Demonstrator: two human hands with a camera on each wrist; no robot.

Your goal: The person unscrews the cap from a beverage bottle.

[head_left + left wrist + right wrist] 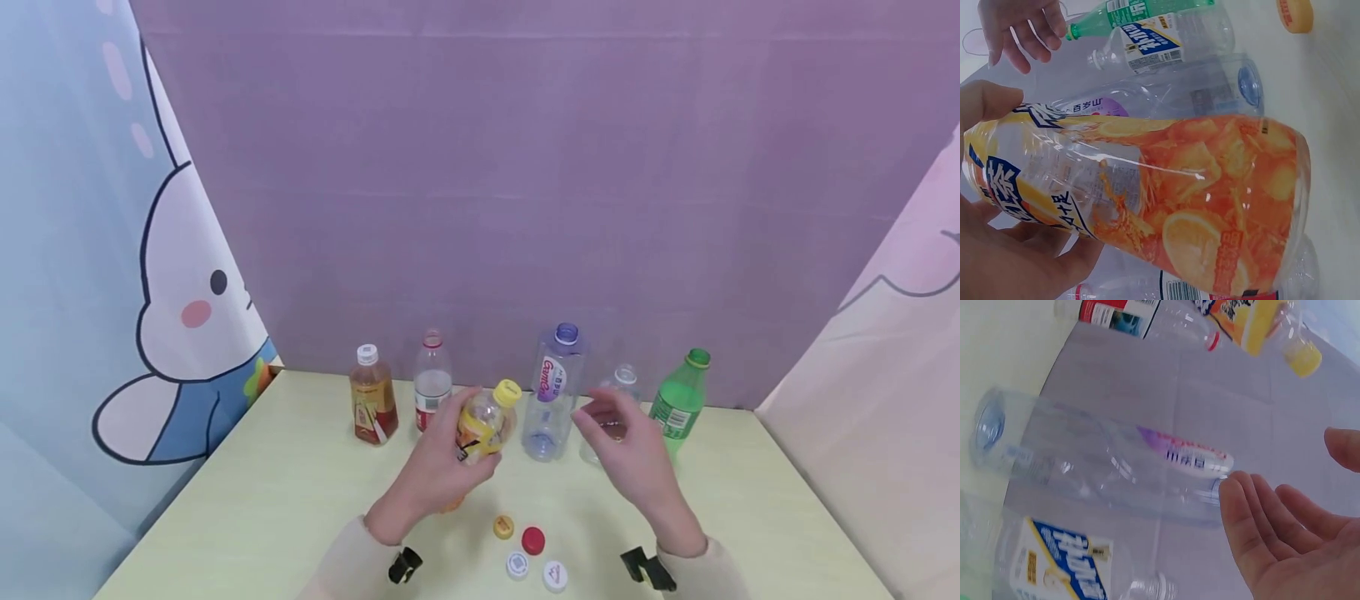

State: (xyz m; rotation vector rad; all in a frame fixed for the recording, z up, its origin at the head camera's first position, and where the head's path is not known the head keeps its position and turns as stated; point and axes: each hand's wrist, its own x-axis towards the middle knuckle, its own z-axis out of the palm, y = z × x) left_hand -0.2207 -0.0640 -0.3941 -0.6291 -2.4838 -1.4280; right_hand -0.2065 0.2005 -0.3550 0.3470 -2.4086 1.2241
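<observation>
My left hand (435,471) grips an orange tea bottle (1210,200) round its upper body and holds it tilted above the table. A yellow cap (507,392) sits on its neck, and its orange-slice label fills much of the left wrist view. To the right, my right hand (637,450) hovers with bent, relaxed fingers and nothing between them. Its thumb (1344,449) stands apart from the other fingers in the right wrist view. A tall clear bottle (553,417) with a purple label stands between the hands. Partly hidden behind the right hand is a capless clear bottle (626,377).
An amber bottle (372,396) with a white cap, a clear bottle (432,385) with a red neck ring and a capless green bottle (684,393) stand along the back edge. Loose caps lie in front: orange-yellow (503,527), red (533,540) and two white (555,576).
</observation>
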